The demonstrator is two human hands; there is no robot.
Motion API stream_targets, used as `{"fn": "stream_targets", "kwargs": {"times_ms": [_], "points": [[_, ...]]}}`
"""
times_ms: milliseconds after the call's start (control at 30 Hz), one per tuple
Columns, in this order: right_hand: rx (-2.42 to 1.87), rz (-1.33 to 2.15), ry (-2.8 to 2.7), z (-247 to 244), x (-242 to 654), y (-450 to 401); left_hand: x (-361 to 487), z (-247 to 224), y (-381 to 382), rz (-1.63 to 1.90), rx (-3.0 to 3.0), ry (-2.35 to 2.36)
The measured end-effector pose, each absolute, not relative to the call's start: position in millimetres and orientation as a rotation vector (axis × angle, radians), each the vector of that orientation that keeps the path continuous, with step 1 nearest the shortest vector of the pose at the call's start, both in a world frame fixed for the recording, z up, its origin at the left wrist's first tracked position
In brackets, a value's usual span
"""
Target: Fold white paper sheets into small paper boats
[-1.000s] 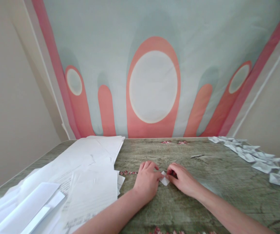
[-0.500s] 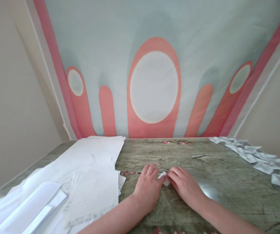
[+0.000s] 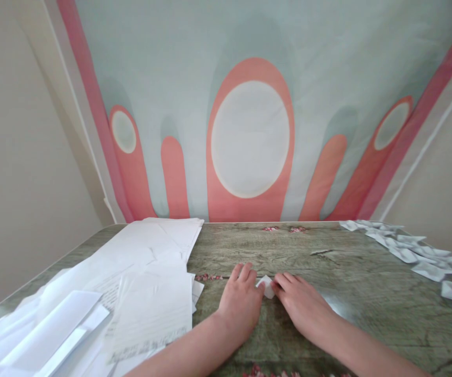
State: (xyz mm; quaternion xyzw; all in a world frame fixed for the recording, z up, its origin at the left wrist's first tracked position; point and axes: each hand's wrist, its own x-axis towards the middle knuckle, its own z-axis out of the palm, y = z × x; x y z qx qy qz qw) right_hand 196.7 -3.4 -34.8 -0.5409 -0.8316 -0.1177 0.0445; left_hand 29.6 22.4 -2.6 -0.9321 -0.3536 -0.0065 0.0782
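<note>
A small folded piece of white paper point(image 3: 266, 287) lies on the wood-patterned table point(image 3: 249, 248) between my two hands. My left hand point(image 3: 240, 298) rests on the table, its thumb pressed on the paper's left side and its other fingers stretched forward. From the right, my right hand point(image 3: 300, 298) has its thumb and fingertips drawn together at the paper's right corner. Parts of the paper's edges are hidden under the fingertips.
White sheets point(image 3: 151, 309), some printed, spread over the table's left side, with folded strips point(image 3: 53, 330) on top. Several folded white paper pieces point(image 3: 426, 256) form a line along the right edge. Behind the table hangs a coral and grey-green patterned backdrop point(image 3: 249, 204).
Both hands stay at the folded paper. My right fingers have shifted slightly to the right, showing more of the paper. The whole view has moved a little.
</note>
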Motion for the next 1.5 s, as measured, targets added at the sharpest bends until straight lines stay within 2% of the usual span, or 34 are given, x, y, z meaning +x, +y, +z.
{"fn": "stream_targets", "kwargs": {"times_ms": [633,933,1500], "points": [[-1.656,-0.314,-2.579,-25.3,204.5,-8.3,36.2,-8.0,20.5,0.010,-2.745,-1.020],[-1.460,-0.433,-2.531,-43.6,211.8,-0.3,25.9,-11.9,26.4,-0.345,-2.907,-1.086],[-1.373,-0.292,-2.389,-49.4,212.8,4.4,23.8,-31.9,40.5,-0.875,-2.954,-1.409]]}}
